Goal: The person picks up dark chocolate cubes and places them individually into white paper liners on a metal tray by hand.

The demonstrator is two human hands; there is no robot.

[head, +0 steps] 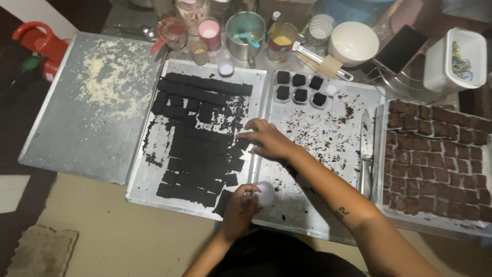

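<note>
Right hand [266,141], fingers open, reaches to the dark cake squares [197,154] on the middle tray [141,177]. Left hand [241,208] grips a small white cup [265,193] at the near edge. Risk: soft squares may crumble if pinched hard, & the knife [366,149] lies just right of the forearm.

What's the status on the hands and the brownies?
Left hand holds small white cup. Right hand reaching for dark brownie squares on tray. Nothing blocking.
</note>
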